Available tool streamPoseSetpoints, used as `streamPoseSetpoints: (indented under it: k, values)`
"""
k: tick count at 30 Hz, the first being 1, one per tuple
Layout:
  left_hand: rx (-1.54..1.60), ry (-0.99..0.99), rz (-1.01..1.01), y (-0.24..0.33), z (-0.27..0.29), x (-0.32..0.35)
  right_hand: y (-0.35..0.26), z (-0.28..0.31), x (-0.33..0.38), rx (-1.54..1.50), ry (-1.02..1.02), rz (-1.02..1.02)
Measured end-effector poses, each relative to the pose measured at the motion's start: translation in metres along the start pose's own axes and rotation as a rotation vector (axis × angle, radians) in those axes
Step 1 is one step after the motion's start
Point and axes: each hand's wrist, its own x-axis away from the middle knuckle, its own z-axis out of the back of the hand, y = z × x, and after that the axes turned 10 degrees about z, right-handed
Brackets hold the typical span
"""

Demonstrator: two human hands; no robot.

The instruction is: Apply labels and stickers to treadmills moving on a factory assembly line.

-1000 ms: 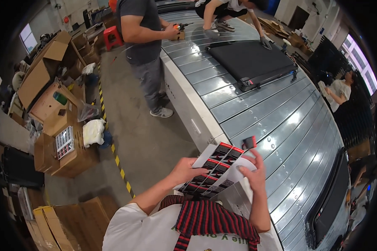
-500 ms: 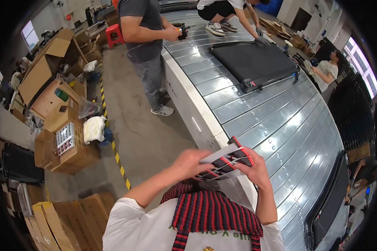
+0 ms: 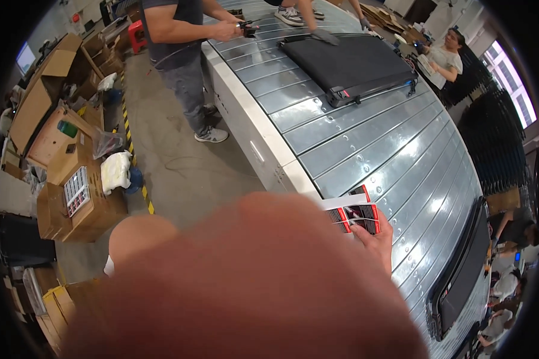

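My left hand (image 3: 251, 281) is raised very close to the camera, a large blur over the lower middle of the view. Its fingers cannot be made out, nor whether it holds anything. Beyond it, my right hand (image 3: 378, 240) is closed on a small bunch of red, black and white label sheets (image 3: 364, 213), thumb on the printed face. White edges of the sheets stick out toward the left. Part of the bunch is hidden behind my left hand. The labels are over the near edge of a large metal-topped table (image 3: 329, 161).
On the table lie a black folded panel (image 3: 356, 66) and another (image 3: 458, 293) at the right edge. A person in grey (image 3: 179, 60) stands at the left side with a tool; another crouches on top. Cardboard boxes (image 3: 96, 203) line the left, beyond yellow-black floor tape (image 3: 132, 137).
My left hand has left the label sheets and come up close to the camera. The right hand keeps hold of them. The whole view has shifted slightly.
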Motion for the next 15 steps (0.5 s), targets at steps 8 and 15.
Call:
streamPoseSetpoints:
  k: [8,15]
  values:
    - [0.169,-0.153,-0.083,0.004,-0.009,-0.035,0.019,0.008,-0.001,0.066,0.022,0.035]
    - [0.23,-0.227,-0.116,0.023,0.005,-0.03,0.01,-0.002,-0.01,0.079,-0.012,0.04]
